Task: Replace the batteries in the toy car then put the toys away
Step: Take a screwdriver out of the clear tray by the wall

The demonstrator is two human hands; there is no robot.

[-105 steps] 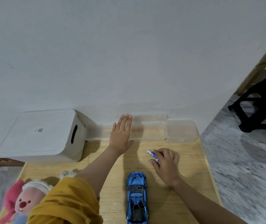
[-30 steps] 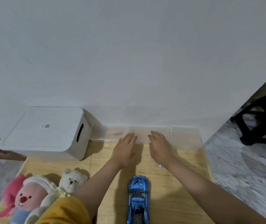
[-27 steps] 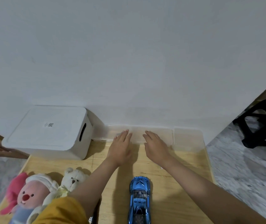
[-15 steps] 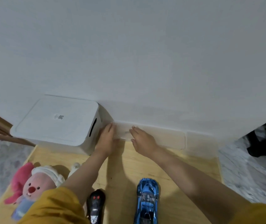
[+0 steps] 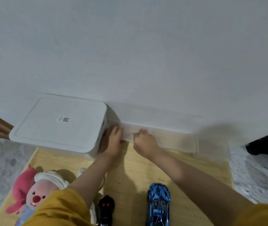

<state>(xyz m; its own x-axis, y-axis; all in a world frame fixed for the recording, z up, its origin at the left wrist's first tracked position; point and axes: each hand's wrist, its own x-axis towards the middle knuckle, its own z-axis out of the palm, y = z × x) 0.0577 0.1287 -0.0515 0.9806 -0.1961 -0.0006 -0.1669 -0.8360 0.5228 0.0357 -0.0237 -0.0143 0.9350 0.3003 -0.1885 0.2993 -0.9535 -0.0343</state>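
Observation:
A long clear plastic box (image 5: 172,139) lies along the wall at the far edge of the wooden table (image 5: 146,173). My left hand (image 5: 113,141) clasps the box's left end, squeezed in beside the white bin (image 5: 60,124). My right hand (image 5: 144,141) has its fingers curled over the box's front rim just right of that. The blue toy car (image 5: 158,207) stands near me, nose toward the wall, with a black remote (image 5: 105,207) to its left. No battery is visible.
A pink plush (image 5: 33,192) and a white plush partly hidden by my left arm lie at the near left. Grey floor surrounds the table, with a black stool (image 5: 267,144) to the right.
Both hands have slid left along the clear box to its left end, and the right hand's fingers have curled. The view has swung left, bringing the remote in. The battery has dropped out of sight.

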